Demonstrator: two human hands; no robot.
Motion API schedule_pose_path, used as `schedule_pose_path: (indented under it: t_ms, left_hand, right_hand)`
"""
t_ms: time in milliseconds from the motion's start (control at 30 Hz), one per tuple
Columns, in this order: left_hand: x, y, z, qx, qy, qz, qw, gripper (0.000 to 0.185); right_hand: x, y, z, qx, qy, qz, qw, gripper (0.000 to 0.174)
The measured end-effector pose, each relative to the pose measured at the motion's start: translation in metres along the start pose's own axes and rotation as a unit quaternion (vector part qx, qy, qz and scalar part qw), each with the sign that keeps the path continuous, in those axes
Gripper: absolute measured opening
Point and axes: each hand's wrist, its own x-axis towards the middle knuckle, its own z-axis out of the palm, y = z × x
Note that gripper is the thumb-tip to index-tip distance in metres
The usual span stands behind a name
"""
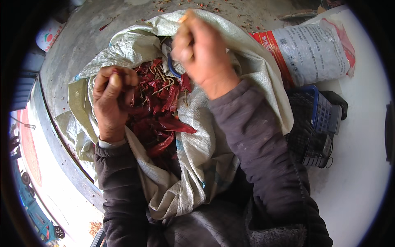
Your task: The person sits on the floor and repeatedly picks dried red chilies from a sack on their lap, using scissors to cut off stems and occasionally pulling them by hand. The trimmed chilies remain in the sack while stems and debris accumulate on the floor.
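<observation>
My left hand is raised over the left side of a white woven sack, its fingers pinched on a bit of dried red chili pepper mostly hidden by the thumb. Higher and further right, my right hand is blurred, with its fingers curled. Something orange shows at its top edge, but whether it is held is unclear. Between and below the hands, dried red chili peppers with pale stems lie in the sack's open mouth. A blue curved rim or handle shows beside them, partly behind my right hand.
A printed plastic bag lies at the upper right. Below it stands a blue plastic basket with dark things around it. Chili scraps litter the concrete floor. A white bucket is at the upper left.
</observation>
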Motion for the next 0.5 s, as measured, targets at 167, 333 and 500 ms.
schedule_pose_path:
  t_ms: [167, 333, 500]
  left_hand:
    - [0.016, 0.006, -0.026, -0.012, 0.119, 0.024, 0.993, 0.016]
    - [0.021, 0.005, -0.051, 0.076, 0.105, 0.007, 0.992, 0.02]
    - [0.017, 0.011, -0.048, 0.023, 0.091, -0.011, 0.996, 0.018]
  right_hand:
    - [0.016, -0.02, -0.035, -0.484, -0.058, -0.233, 0.841, 0.029]
    - [-0.011, 0.012, -0.022, -0.716, -0.284, 0.015, 0.637, 0.036]
    - [-0.024, 0.02, -0.006, -0.794, -0.299, 0.01, 0.529, 0.022]
